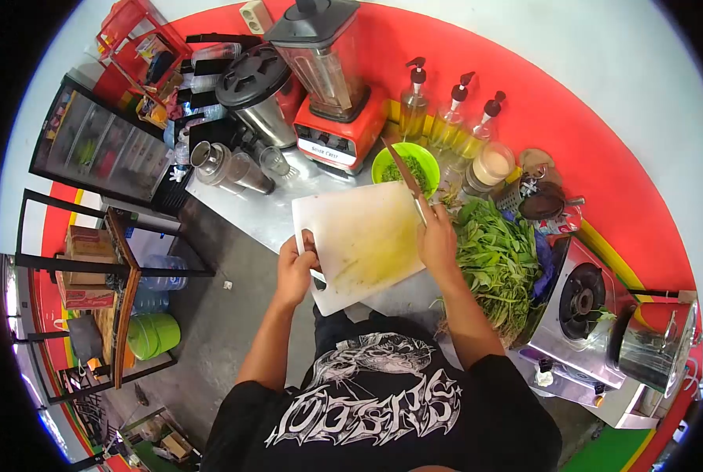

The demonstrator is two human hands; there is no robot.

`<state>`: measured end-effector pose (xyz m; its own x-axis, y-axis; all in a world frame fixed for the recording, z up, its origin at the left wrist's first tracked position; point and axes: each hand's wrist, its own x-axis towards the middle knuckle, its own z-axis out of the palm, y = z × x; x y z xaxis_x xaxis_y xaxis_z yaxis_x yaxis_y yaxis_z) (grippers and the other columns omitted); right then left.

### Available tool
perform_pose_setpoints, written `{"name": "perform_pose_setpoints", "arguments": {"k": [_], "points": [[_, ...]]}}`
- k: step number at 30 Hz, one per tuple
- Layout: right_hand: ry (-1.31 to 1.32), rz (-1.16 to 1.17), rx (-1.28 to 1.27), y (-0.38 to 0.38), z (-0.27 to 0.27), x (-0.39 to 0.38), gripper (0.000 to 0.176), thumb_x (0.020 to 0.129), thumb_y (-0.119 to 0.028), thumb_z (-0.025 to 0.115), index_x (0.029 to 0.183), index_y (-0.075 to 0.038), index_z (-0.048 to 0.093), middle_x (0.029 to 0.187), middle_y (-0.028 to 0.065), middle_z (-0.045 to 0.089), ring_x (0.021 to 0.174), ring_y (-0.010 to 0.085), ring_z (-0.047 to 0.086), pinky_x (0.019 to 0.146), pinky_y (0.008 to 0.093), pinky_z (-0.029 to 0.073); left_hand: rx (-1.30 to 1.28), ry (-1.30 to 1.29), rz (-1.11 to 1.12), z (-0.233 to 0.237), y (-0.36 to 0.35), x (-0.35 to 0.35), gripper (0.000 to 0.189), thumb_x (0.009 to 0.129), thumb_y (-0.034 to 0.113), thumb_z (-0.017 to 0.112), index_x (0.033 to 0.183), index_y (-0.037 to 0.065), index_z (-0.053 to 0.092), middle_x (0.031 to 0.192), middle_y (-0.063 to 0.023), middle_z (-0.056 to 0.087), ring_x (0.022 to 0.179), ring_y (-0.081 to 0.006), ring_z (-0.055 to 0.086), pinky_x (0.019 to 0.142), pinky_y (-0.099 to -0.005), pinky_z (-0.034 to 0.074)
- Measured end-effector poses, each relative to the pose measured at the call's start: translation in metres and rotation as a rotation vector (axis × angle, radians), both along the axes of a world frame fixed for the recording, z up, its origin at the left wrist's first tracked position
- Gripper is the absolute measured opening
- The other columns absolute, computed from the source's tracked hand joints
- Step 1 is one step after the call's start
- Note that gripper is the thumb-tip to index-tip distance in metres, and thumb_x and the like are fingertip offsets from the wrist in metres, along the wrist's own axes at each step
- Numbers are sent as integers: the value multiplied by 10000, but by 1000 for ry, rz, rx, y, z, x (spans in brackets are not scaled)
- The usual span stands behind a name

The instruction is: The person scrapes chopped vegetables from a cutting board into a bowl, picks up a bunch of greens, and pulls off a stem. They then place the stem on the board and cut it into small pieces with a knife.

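My left hand is closed round the handle slot of a white cutting board, which is tilted in front of me. A yellow-green stain and small green bits mark its face. In my right hand is a knife, its blade pointing up and away over a bright green bowl. Chopped greens lie in that bowl, just beyond the board's far edge. To the right of my right hand lies a big heap of leafy greens with roots towards me.
A red blender stands behind the board. Pump bottles line the red wall. At right is a gas stove with a pot. Steel cups stand on the metal counter. A green bucket sits at lower left.
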<state>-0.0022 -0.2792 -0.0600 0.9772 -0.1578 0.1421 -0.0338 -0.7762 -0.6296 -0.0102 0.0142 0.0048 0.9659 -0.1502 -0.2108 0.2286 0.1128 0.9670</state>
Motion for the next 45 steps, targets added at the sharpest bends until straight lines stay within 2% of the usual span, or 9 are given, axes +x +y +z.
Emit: {"name": "perform_pose_setpoints", "arguments": {"k": [4,16,22,30,33,36,42,44,45], "points": [[15,-22,-31,-3,5,-33,611,838,-8,577,1440,-100,524,1121,171,575,915,385,637,796,476,529,-93,11,82,-3,-8,7,210,747,-40,448,924,23,541,721,-12,566,595,-94,555,553,-253,495],[-90,34,220,-20,34,-65,503,850,19,590,1346,-64,606,1054,180,624,906,398,627,804,444,510,23,-18,43,13,4,23,182,763,-52,439,912,0,529,793,-52,596,626,-111,581,555,-270,531],[-120,159,41,-13,43,-46,459,887,-23,591,1339,-100,618,1049,146,645,883,363,638,783,447,518,163,-75,37,33,0,12,158,773,-41,448,894,-23,549,804,-71,617,649,-134,609,563,-287,541],[41,9,-114,-46,36,-24,459,906,-29,570,1359,-98,598,1106,176,662,919,401,654,812,463,520,241,-77,124,21,22,7,117,787,-37,449,866,-11,532,783,-56,604,651,-125,600,554,-292,517],[-106,81,185,-35,45,-25,389,897,-2,626,1285,-29,636,1105,229,663,1026,400,650,901,409,502,169,-67,148,19,25,7,144,786,-37,448,887,-16,549,788,-59,604,654,-129,601,561,-288,525],[46,172,245,-23,48,-29,375,899,-2,630,1274,-12,637,1158,231,659,1056,396,649,915,409,499,168,-97,100,18,31,10,167,781,-39,453,903,-21,564,790,-61,609,653,-135,607,568,-286,533],[-77,31,141,-19,1,-34,415,913,-7,604,1328,-7,581,1211,226,658,1106,398,642,942,405,498,119,-71,17,18,47,19,176,772,-44,462,907,-22,571,779,-62,619,647,-140,616,576,-289,539],[9,-140,194,-20,-1,-40,407,916,-20,602,1323,0,586,1204,233,665,1105,403,646,942,409,500,100,-85,10,11,54,25,179,769,-45,462,909,-20,571,777,-61,620,646,-139,615,575,-288,538],[-86,-145,199,-19,-2,-44,410,912,-32,617,1320,-1,594,1173,222,686,1058,354,676,921,384,508,84,-94,4,8,57,26,182,766,-46,462,911,-18,570,776,-61,620,646,-138,614,575,-286,537]]}}
